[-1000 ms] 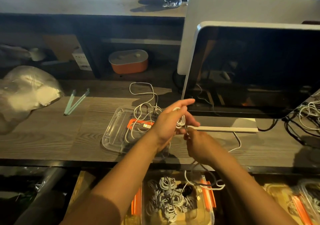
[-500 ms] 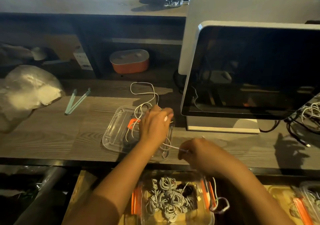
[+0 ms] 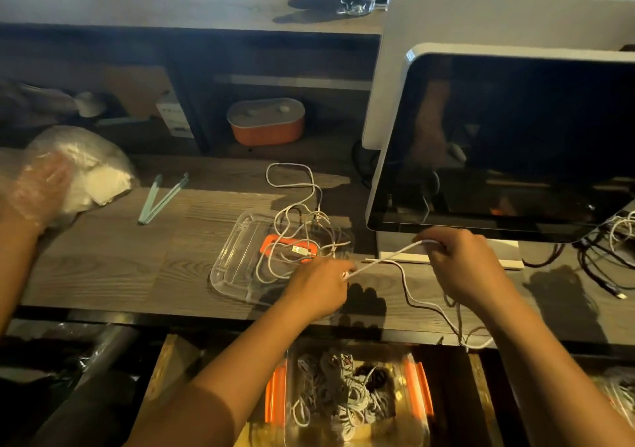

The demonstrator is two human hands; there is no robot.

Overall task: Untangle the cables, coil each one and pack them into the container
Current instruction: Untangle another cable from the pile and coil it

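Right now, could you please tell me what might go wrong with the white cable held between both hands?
Pulling the white cable between the left hand and right hand could tighten the tangled white cables on the clear plastic tray and drag it. The slack hanging over the dark wooden desk edge might snag.

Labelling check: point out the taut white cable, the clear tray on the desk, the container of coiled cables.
white cable (image 3: 382, 258), head view, taut middle stretch.
clear tray (image 3: 235, 261), head view, bare left part.
container (image 3: 417, 390), head view, right orange latch.
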